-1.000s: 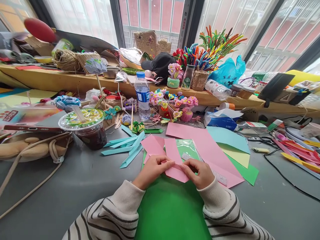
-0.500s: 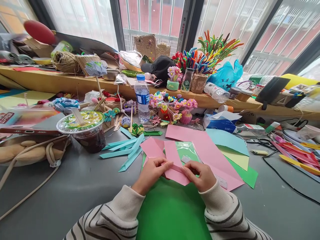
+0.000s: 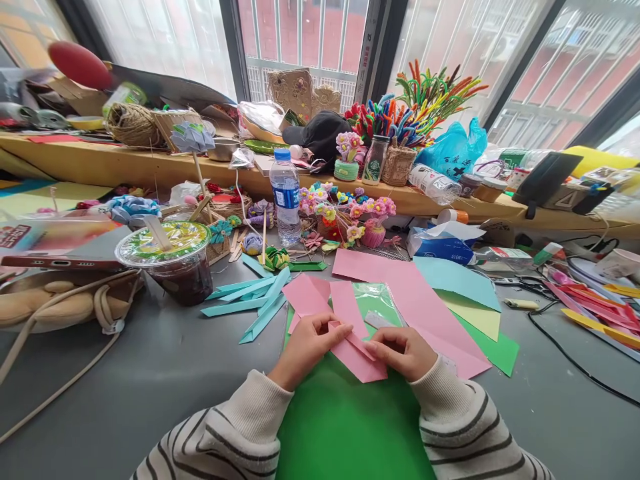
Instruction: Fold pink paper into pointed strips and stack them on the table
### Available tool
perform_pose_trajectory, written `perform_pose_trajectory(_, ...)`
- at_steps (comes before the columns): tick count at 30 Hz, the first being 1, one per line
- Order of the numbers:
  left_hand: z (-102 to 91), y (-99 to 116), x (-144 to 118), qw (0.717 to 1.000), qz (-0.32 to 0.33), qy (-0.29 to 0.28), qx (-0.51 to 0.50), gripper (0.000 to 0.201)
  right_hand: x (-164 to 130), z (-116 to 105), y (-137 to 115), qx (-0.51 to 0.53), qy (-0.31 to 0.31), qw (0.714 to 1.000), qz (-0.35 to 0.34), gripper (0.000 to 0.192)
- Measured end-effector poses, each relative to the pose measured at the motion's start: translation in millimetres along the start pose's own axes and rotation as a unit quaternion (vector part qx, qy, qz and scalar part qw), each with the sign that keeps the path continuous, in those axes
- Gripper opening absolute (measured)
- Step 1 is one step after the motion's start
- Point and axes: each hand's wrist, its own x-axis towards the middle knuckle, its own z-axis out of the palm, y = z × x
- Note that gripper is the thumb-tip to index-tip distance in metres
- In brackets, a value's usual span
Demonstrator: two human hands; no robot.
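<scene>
A pink paper strip (image 3: 359, 360) with a folded long edge is held between both hands above the green sheet (image 3: 350, 427). My left hand (image 3: 313, 345) pinches its upper left end between thumb and fingers. At the strip's right end, my right hand (image 3: 404, 352) pinches the folded edge with thumb and forefinger. Just beyond my hands lie more pink strips (image 3: 346, 305) and a clear plastic packet (image 3: 383, 300). A large pink sheet (image 3: 425, 307) spreads behind and to the right.
Folded turquoise strips (image 3: 265, 303) and a lidded drink cup (image 3: 173, 267) are on the left. A water bottle (image 3: 286, 200) stands behind. Coloured sheets (image 3: 457, 283), scissors (image 3: 525, 285) and a black cable (image 3: 575, 360) lie right. A crowded wooden ledge (image 3: 235, 167) runs along the windows.
The pink strip has tilted, its right end and lower edge shifting toward me and slightly right. My right hand has moved slightly right with it. Both hands keep their pinch.
</scene>
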Motion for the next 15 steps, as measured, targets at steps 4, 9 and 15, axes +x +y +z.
perform_pose_trajectory(4,0.0,0,0,1.0,0.006,-0.005,-0.009,0.027,1,2,-3,0.043,-0.065,0.996,0.039,0.028)
perform_pose_trajectory(9,2.2,0,1,0.996,-0.033,-0.028,-0.08,0.035,3,6,-5,0.057,-0.04,0.997,0.044,0.031)
perform_pose_trajectory(15,4.1,-5,0,0.997,-0.011,-0.057,-0.047,0.03,1,14,-2,0.081,0.034,0.996,0.03,0.032)
